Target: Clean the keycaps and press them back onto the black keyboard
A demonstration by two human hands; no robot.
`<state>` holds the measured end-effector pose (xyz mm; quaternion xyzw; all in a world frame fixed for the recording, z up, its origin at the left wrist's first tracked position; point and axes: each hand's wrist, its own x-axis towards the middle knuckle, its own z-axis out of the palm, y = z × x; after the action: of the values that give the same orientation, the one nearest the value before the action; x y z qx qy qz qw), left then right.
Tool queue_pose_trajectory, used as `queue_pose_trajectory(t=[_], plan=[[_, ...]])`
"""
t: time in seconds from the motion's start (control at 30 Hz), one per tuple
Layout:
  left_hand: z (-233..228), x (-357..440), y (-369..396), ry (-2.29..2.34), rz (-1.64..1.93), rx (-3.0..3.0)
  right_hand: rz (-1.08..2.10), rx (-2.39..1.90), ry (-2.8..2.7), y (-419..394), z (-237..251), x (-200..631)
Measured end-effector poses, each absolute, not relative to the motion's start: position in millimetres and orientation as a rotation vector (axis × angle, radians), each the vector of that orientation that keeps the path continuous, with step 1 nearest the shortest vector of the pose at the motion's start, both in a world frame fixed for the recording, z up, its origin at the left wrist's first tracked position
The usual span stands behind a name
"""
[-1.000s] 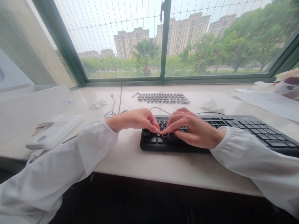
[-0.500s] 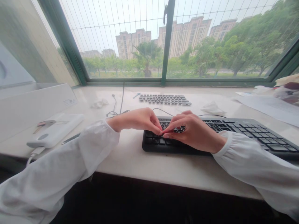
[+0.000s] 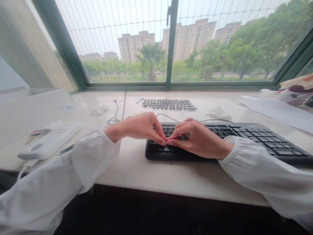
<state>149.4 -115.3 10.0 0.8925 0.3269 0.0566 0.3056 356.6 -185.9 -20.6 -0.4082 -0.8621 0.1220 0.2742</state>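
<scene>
A black keyboard (image 3: pixel 288 159) lies on the white sill. Many of its key places on the left and middle show bare sockets, while the number pad and some lower-left keys carry their caps. My left hand (image 3: pixel 144 126) and my right hand (image 3: pixel 198 137) meet over its left end, fingertips pinched together and touching each other just above the lower-left keys. Whatever the fingertips grip, if anything, is hidden between them. Loose black keycaps (image 3: pixel 168 104) sit in rows on the sill behind the keyboard.
At the left are a white power bank (image 3: pixel 52 140) with a cable, keys (image 3: pixel 33 136), a dark pen (image 3: pixel 65 149) and a white box (image 3: pixel 41 106). A coiled cable (image 3: pixel 112 121) lies behind my left hand. Papers (image 3: pixel 278 111) and a crumpled plastic bag (image 3: pixel 218 112) are at the right.
The whole view has shifted slightly, so everything appears a little further left. Both hands stay pinched over the same part of the keyboard.
</scene>
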Motion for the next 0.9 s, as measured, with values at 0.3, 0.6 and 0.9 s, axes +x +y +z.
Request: queue_pose_trajectory(t=[0.3,0.6,0.9], plan=[[6.7,147.8,-109.5,0.827,0.121,2.320,0.692,-1.310,-2.169,-182.5,-22.2,355.8],[7.8,148.6,-111.2,0.898,0.069,2.316,0.708,-1.273,-2.092,-183.6,-26.0,354.0],[8.9,148.9,-111.1,0.886,0.075,2.329,0.808,-1.347,-2.059,-184.2,-26.4,352.2]])
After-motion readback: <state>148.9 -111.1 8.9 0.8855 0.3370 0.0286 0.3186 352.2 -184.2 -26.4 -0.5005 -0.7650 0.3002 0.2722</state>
